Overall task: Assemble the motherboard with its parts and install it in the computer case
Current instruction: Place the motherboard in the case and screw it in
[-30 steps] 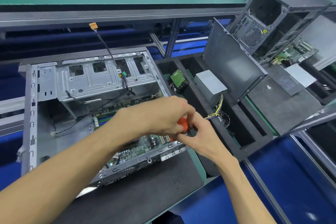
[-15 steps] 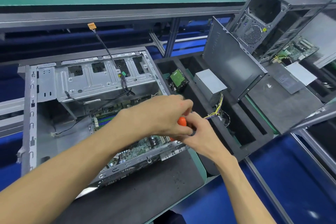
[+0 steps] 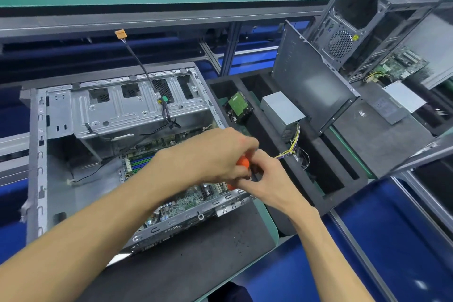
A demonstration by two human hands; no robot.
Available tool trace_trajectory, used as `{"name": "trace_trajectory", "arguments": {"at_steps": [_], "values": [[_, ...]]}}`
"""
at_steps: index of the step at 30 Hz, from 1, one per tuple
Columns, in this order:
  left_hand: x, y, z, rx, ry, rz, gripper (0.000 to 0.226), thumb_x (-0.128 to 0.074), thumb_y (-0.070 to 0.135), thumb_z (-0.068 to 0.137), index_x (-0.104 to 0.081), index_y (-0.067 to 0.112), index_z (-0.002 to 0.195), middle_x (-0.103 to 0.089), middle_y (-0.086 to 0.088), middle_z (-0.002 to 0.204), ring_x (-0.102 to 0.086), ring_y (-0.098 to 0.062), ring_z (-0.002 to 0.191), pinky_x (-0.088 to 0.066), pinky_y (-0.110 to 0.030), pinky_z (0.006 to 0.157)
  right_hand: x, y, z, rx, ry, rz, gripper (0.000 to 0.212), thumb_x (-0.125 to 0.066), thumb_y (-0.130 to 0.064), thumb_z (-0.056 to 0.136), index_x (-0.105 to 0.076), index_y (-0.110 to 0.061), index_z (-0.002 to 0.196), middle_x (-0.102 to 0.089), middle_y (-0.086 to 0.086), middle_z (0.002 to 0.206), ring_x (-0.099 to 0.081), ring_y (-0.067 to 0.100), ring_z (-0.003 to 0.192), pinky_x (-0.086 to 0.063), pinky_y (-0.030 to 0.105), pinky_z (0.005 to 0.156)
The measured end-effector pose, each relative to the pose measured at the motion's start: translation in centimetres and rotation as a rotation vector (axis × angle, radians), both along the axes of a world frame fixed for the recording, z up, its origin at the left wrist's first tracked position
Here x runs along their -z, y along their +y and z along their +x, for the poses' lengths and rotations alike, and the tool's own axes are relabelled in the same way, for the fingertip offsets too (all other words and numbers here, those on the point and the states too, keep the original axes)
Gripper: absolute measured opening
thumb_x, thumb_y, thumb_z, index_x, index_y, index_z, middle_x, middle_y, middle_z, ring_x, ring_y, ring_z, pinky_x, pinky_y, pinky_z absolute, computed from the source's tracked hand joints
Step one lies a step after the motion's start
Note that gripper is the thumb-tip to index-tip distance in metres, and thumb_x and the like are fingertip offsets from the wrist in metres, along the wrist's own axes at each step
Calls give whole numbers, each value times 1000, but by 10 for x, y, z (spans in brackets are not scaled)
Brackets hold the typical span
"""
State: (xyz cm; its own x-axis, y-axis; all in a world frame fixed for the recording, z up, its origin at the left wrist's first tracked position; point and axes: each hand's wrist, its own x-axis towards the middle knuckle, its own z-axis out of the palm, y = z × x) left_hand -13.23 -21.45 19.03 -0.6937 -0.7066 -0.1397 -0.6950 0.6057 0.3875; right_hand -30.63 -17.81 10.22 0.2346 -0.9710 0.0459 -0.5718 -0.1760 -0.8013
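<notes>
An open grey computer case [image 3: 39,144] lies on its side on a dark mat. A green motherboard [image 3: 186,201] sits inside it, largely hidden by my arms. My left hand [image 3: 215,152] wraps over the top of an orange-handled screwdriver [image 3: 243,162] above the board's right edge. Below it, my right hand [image 3: 267,179] pinches the lower part of the same tool. The tip and any screw are hidden. A black cable with an orange connector [image 3: 120,34] rises from the drive cage [image 3: 127,110].
A black foam tray [image 3: 343,179] to the right holds a hard drive [image 3: 239,105], a silver power supply [image 3: 282,110] with yellow wires, and a leaning grey side panel [image 3: 311,83]. A second case [image 3: 355,22] with a motherboard stands at the far right.
Both hands stay on the screwdriver; the left hand's grip has shifted slightly around the handle. The case and the parts have not moved.
</notes>
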Motion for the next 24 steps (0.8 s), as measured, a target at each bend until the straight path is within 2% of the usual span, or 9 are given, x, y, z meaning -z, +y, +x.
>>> {"name": "trace_trajectory", "arguments": {"at_steps": [2, 5, 8, 10, 12, 16, 18, 21, 24], "values": [[-2, -1, 3, 86, 22, 90, 21, -64, 22, 88, -59, 32, 106, -44, 14, 90, -53, -15, 87, -50, -36, 80, 0, -1, 0, 21, -13, 20, 23, -77, -42, 65, -63, -37, 83, -63, -1, 76, -54, 10, 73, -47, 28, 66], [2, 3, 1, 11, 6, -14, 32, -65, 49, 86, -53, 27, 107, -54, 8, 92, -57, -19, 86, -51, -36, 75, 1, -2, -1, -3, -15, 53, 23, -77, -38, 66, -65, -28, 84, -61, 7, 81, -57, 21, 79, -51, 41, 70], [5, 1, 0, -49, -20, -63, 30, -63, 47, 89, -57, 22, 104, -53, 6, 78, -62, -24, 85, -46, -32, 68, 1, -1, -1, -12, 33, 20, 31, -77, -44, 66, -61, -20, 77, -54, 3, 75, -49, 15, 74, -41, 27, 64], [1, -3, 2, 26, -7, 46, 18, -65, 28, 89, -62, 26, 107, -52, 8, 87, -59, -20, 89, -48, -32, 74, 0, -1, -1, 10, 19, 26, 30, -78, -48, 66, -60, -28, 78, -53, -4, 70, -46, 8, 68, -38, 20, 61], [-2, -2, 5, 82, 10, 129, 23, -64, 18, 87, -63, 30, 107, -50, 10, 96, -56, -16, 91, -50, -35, 81, -1, -1, -1, 24, 15, 30, 24, -77, -48, 65, -61, -40, 80, -54, -7, 68, -48, 6, 66, -41, 21, 62], [5, 4, 2, -31, 20, -23, 33, -63, 51, 86, -53, 26, 104, -56, 7, 90, -59, -20, 87, -49, -34, 73, 0, -1, -3, -6, 11, 52, 27, -78, -43, 67, -65, -30, 86, -58, 5, 81, -56, 19, 76, -51, 39, 70], [4, 1, 1, -48, -1, -21, 29, -64, 48, 88, -56, 24, 102, -52, 9, 76, -59, -20, 83, -45, -32, 68, 0, 0, -2, -13, 26, 46, 28, -76, -46, 65, -64, -28, 83, -56, 8, 80, -53, 16, 75, -49, 35, 69], [-2, -2, 3, 76, 10, 141, 21, -66, 21, 87, -62, 30, 106, -45, 13, 87, -55, -15, 87, -50, -35, 79, 0, 0, -2, 25, 16, 55, 29, -74, -45, 61, -62, -34, 86, -61, 5, 79, -53, 10, 70, -47, 28, 65], [0, 5, 1, 30, 45, 80, 27, -67, 37, 85, -54, 29, 107, -51, 9, 97, -57, -17, 89, -50, -36, 78, 0, -1, -3, -10, 9, 47, 24, -72, -46, 65, -62, -36, 83, -60, 0, 80, -56, 11, 74, -47, 25, 66]]}}
